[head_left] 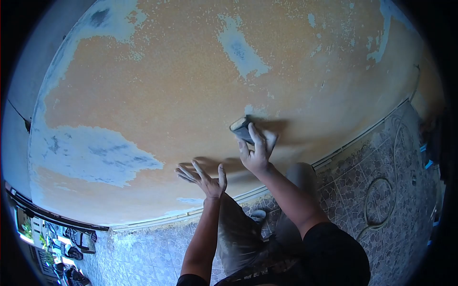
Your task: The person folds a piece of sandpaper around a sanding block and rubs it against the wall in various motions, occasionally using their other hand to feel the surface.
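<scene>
My right hand [258, 151], dusty at the fingers, grips a sanding block [242, 128] wrapped in dark sandpaper. The block lies against an orange-tan wall [181, 95] with worn, peeling paint, and a shadow falls beside it. Lower and to the left, my left hand [206, 182] holds nothing; its whitened fingers are spread, fingertips right at the wall surface. Just above the block is a small pale spot [253, 110]. A larger bluish-white patch [95, 155] spreads across the wall left of my left hand, and another pale patch [241, 47] shows higher up.
A baseboard strip [191, 212] runs along the foot of the wall. Below is a stone-patterned tile floor [348, 190], where a coiled hose [366, 209] lies at the right. A motorcycle [69, 275] and a chair [86, 240] are at the lower left.
</scene>
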A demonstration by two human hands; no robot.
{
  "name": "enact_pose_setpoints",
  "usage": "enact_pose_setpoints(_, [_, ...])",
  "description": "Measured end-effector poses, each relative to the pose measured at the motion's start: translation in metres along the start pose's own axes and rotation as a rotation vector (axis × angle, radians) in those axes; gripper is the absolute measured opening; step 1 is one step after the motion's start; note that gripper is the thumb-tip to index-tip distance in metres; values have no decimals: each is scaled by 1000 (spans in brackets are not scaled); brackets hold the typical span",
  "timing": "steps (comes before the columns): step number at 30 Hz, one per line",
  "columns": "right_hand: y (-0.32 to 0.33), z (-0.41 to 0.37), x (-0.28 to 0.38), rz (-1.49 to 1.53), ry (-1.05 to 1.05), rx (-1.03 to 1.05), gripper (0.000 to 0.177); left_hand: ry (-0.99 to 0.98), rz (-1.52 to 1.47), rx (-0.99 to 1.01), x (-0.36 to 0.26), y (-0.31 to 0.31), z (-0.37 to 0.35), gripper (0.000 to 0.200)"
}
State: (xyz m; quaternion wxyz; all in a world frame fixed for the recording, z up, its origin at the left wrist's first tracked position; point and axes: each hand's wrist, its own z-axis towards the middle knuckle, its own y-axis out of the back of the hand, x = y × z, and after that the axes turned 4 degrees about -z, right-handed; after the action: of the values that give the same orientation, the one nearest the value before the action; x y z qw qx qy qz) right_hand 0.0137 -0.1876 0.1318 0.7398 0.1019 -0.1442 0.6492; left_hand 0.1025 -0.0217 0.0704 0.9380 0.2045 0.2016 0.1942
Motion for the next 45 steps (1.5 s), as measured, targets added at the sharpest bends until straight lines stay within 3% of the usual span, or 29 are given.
enact_pose_setpoints(2, [17,-47,-15,-31,135,220,59,48,-2,-29,-13,-14,4,105])
enact_pose_setpoints(3, [18,-41,-16,-30,136,215,59,98,-12,-60,-19,-21,6,106])
enact_pose_setpoints(9, [5,109,19,94,96,1,60,208,-99,-65,-49,-37,-6,107])
enact_pose_setpoints(11, [-6,126,29,93,90,-67,59,229,-122,-73,-55,-39,-6,108])
enact_pose_setpoints(13, [-7,86,21,54,49,-77,60,221,-130,-104,-43,-47,-9,107])
enact_pose_setpoints(16, [5,-28,-15,-48,38,32,63,-70,-1,-104,-1,-50,-30,94])
enact_pose_setpoints(18, [10,-51,-23,-49,25,82,58,-116,43,-69,17,-42,-33,89])
enact_pose_setpoints(20, [6,-20,-8,-51,33,46,57,-182,101,9,32,-31,-38,78])
enact_pose_setpoints(23, [-7,100,27,-10,64,-70,57,-229,157,31,37,-19,-36,82])
enact_pose_setpoints(25, [-13,140,38,73,-3,-131,57,-232,160,21,43,-18,-39,81])
enact_pose_setpoints(27, [-14,119,41,43,-41,-118,56,-250,141,14,46,-18,-40,80])
enact_pose_setpoints(30, [-8,4,11,-110,39,-12,57,-252,155,29,49,-18,-42,79])
enact_pose_setpoints(32, [0,-54,-5,-23,-81,34,61,-243,137,20,47,-20,-42,78])
enact_pose_setpoints(35, [-1,7,13,19,-78,-7,58,-227,132,31,48,-21,-44,77])
enact_pose_setpoints(40, [-12,209,44,51,-1,-152,57,-249,160,35,46,-15,-40,79])
enact_pose_setpoints(42, [-14,231,45,63,75,-192,58,-253,171,45,47,-13,-40,79])
enact_pose_setpoints(45, [-9,163,24,-9,41,-193,57,-263,175,61,49,-11,-41,80])
